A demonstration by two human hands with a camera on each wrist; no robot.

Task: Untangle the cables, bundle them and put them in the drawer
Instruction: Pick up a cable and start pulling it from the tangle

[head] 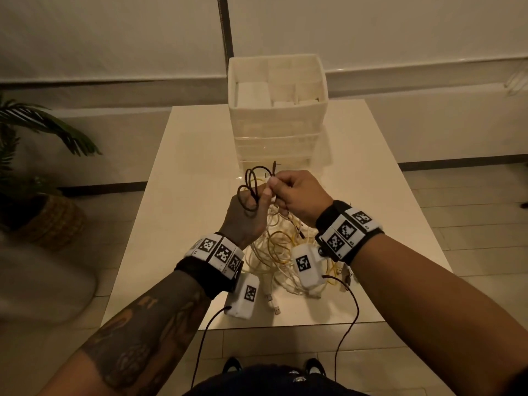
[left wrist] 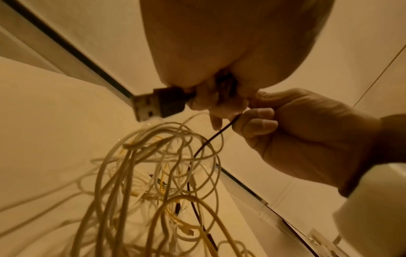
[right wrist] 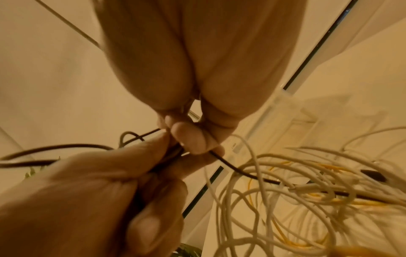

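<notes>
Far to the left of the hands a potted plant (head: 34, 155) stands on the floor in a woven basket. The left hand (head: 245, 215) is raised above the pale table (head: 177, 195), fingers curled round several loops of a thin black cable (head: 253, 184); its USB plug (left wrist: 158, 104) sticks out past the fingers. Touching it, the right hand (head: 300, 195) pinches the same cable between thumb and fingertips (right wrist: 189, 140), and the strand runs down from there into the heap. Below and between both wrists lies the tangle of white and yellow cables (head: 280, 252), smooth round cords looped over one another on the table. Beyond the hands stands a white drawer unit (head: 277, 110) with a divided top tray and translucent drawer fronts.
</notes>
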